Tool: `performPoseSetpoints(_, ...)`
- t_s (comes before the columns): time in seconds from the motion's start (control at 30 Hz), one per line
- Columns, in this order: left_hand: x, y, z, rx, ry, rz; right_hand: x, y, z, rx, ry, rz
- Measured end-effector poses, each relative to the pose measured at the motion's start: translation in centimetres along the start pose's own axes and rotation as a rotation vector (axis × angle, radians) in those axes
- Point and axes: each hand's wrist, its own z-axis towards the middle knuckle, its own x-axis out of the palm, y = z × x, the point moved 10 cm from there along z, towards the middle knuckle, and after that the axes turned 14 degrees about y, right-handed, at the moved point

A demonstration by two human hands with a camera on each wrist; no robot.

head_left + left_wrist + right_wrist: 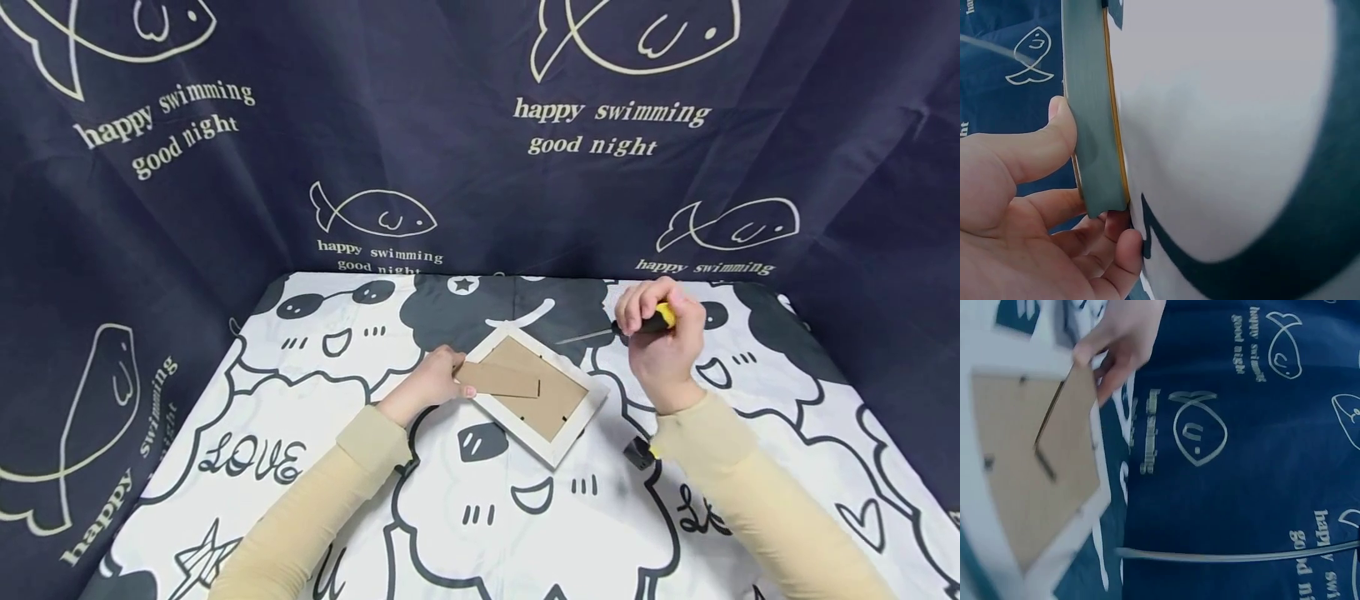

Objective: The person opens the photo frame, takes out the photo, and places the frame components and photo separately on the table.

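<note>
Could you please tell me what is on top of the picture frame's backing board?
A brown strip extends across part of the backing board, and small dark tabs show along the board's edges. What the strip covers cannot be seen.

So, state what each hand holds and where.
Left hand: white rectangular picture frame, near one corner. Right hand: metal-shafted screwdriver, by its black-and-yellow handle.

Table (247, 400) spans the lower half of my head view, covered by a white cloth (592, 533) with black cartoon faces, "LOVE" lettering. Picture frame (558, 408) at centre, back up, close on the cloth, contact unclear. Black item (637, 452), lower right, by my right sleeve (708, 437); lying or hanging, can't tell.
</note>
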Motion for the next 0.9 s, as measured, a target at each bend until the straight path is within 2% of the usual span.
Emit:
performPoseSetpoints(0.13, -0.1, 0.0, -0.1, 0.021, -0.020, -0.010, 0.1, 1.6, -0.2, 0.042, 0.089, -0.231)
performPoseSetpoints(0.33, -0.1, 0.0, -0.1, 0.016, -0.016, -0.004, -1.4, 2.0, -1.3, 0.282, 0.165, -0.631)
performPoseSetpoints(0.47, 0.0, 0.1, -0.1, 0.002, -0.015, 0.000, -2.6, 2.1, -1.9, 0.397, 0.202, -0.916)
performPoseSetpoints(0.6, 0.1, 0.3, -0.2, -0.018, -0.022, -0.014, -3.7, 1.5, -2.5, 0.552, 0.244, -1.156)
performPoseSetpoints(0.7, 0.1, 0.6, -0.4, -0.042, -0.024, -0.033, -4.5, 0.5, -3.2, 0.679, 0.306, -1.295)
performPoseSetpoints(0.77, 0.1, 0.7, -0.5, -0.056, -0.026, -0.044, -5.0, -0.3, -3.8, 0.730, 0.358, -1.363)
performPoseSetpoints(0.9, 0.0, 0.8, -0.7, -0.046, -0.037, -0.041, -6.2, -2.2, -5.0, 0.811, 0.463, -1.419)
